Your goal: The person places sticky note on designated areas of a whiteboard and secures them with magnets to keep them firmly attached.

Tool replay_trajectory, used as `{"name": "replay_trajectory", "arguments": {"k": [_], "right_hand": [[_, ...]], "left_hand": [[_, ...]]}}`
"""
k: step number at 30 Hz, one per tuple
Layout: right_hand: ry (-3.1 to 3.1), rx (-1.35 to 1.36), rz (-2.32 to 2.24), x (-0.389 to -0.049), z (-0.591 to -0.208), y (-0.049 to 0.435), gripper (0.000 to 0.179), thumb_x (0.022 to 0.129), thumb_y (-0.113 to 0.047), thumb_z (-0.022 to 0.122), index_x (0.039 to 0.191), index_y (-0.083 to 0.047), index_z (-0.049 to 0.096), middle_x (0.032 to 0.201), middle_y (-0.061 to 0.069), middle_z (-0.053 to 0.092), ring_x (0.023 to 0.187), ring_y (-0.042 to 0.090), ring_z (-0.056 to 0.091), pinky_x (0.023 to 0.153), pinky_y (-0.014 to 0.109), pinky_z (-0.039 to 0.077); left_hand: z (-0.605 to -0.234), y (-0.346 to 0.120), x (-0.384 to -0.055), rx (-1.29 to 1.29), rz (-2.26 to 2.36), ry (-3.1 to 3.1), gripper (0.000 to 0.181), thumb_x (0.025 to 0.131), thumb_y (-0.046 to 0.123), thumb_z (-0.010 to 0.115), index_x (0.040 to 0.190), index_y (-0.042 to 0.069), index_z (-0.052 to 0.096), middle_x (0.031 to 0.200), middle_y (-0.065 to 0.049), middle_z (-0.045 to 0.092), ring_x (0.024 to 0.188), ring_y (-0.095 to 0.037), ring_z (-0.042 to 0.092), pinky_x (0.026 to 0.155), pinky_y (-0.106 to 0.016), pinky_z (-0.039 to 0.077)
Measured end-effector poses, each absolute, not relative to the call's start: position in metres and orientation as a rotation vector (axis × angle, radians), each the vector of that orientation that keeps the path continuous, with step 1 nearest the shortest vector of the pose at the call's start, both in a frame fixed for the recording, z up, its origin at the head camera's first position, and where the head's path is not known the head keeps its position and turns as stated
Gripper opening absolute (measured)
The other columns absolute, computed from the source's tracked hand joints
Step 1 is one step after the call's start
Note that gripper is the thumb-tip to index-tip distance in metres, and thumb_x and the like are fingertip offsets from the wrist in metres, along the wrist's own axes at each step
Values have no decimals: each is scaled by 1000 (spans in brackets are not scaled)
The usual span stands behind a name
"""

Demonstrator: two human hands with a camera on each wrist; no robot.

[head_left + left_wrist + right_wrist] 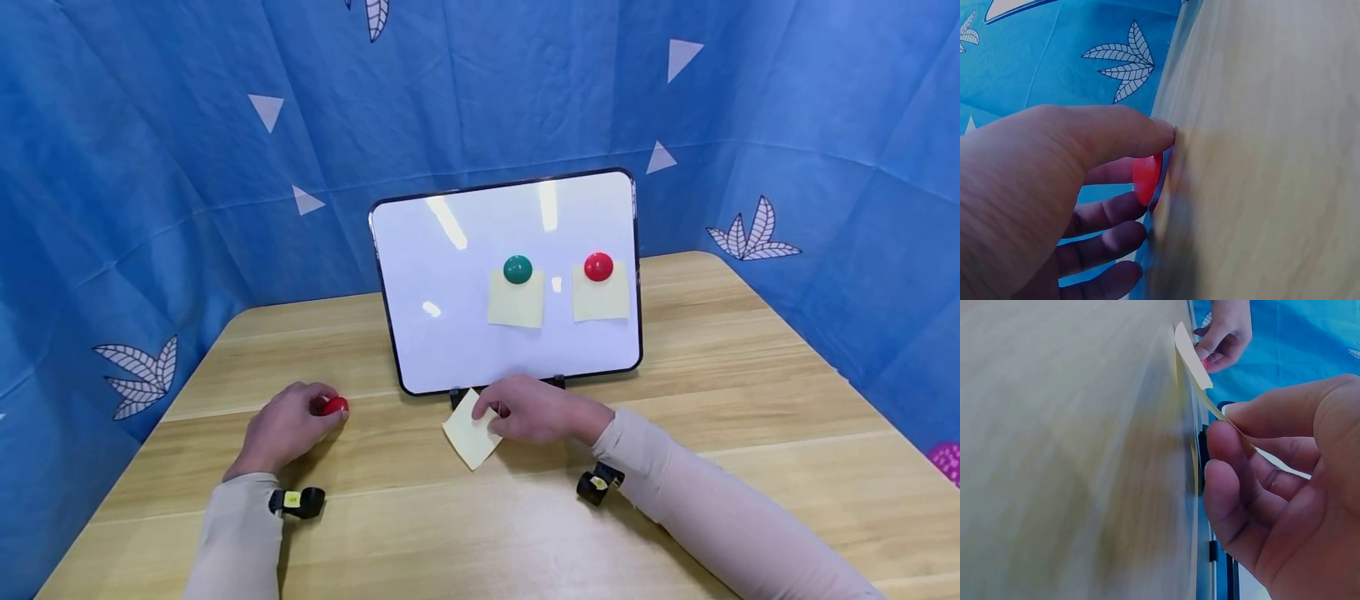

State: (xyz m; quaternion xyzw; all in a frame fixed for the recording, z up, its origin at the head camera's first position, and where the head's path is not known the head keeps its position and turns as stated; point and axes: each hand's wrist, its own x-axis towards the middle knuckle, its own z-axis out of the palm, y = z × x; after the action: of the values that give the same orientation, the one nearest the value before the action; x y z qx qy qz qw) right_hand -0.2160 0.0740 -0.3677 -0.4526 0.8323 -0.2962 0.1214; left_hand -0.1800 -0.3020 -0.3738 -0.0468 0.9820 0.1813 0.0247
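Observation:
At the left of the table my left hand (288, 427) pinches a round red magnet (335, 406) between thumb and fingers, close over the wood. In the left wrist view the magnet (1147, 179) shows between the thumb and index finger. My right hand (531, 410) pinches a pale yellow sticky note (472, 433) by its edge, in front of the whiteboard (442, 333). The right wrist view shows the note (1192, 359) slightly bent, running out from thumb and fingertips. On the board, a green magnet (517, 269) and a red magnet (598, 267) each sit over the top of a yellow note.
The whiteboard leans back on a small black stand (555, 382) at the rear of the wooden table (420, 533). A blue patterned curtain (487, 92) hangs behind and along both sides. Each wrist carries a small black camera (298, 502).

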Motion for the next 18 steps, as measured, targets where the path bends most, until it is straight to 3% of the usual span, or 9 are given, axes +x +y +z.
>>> {"name": "replay_trajectory", "arguments": {"k": [7, 18], "right_hand": [[2430, -1299, -959, -215, -368, 73, 23, 90, -1, 62, 110, -7, 72, 101, -4, 68, 82, 11, 57, 77, 26, 50], [2427, -1247, -1031, -215, -365, 73, 20, 90, -3, 64, 109, -9, 71, 80, -7, 61, 73, 9, 54, 67, 26, 48]], "left_hand": [[-374, -302, -181, -127, 557, 3049, 59, 82, 34, 83, 128, 4, 62, 117, -20, 61, 99, -35, 57, 80, -49, 53], [-375, -300, -182, -134, 572, 3057, 58, 82, 35, 83, 126, 5, 61, 117, -19, 61, 99, -34, 56, 81, -50, 52]]}}
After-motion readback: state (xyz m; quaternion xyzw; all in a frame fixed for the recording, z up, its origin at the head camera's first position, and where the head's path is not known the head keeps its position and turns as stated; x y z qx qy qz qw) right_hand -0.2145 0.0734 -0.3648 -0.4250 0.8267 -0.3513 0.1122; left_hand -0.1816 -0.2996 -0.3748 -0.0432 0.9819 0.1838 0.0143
